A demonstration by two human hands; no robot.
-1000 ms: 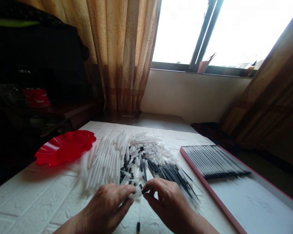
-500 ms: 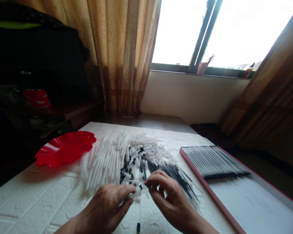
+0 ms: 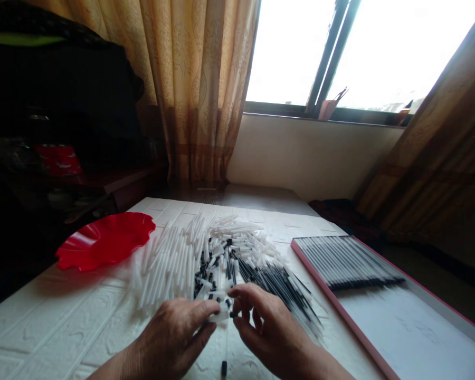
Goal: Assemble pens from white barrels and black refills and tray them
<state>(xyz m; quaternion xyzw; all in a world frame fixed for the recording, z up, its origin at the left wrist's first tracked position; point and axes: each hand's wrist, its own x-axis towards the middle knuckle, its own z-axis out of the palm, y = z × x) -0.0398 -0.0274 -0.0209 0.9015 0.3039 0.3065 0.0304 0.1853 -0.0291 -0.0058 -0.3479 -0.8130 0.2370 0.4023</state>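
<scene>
Pinching a short translucent plastic piece (image 3: 222, 315) between thumb and forefinger, the left hand (image 3: 176, 332) sits to the left of the shallow white tray with pink sides (image 3: 380, 316). The right hand (image 3: 267, 322), between that piece and the tray, has its fingers curled in narrowly; a small black plastic piece (image 3: 233, 314) shows at its thumb tip, near the translucent one, though I can't tell whether it is gripped. From where I stand, things look partway along: a neat row of slim grey, black-ended sticks (image 3: 360, 258) fills the tray's far part, while plenty seems left, with long translucent white tubes (image 3: 170, 266) and thin black rods (image 3: 281, 279) lying loose on the white brick-patterned tabletop (image 3: 63, 311), left of the tray.
</scene>
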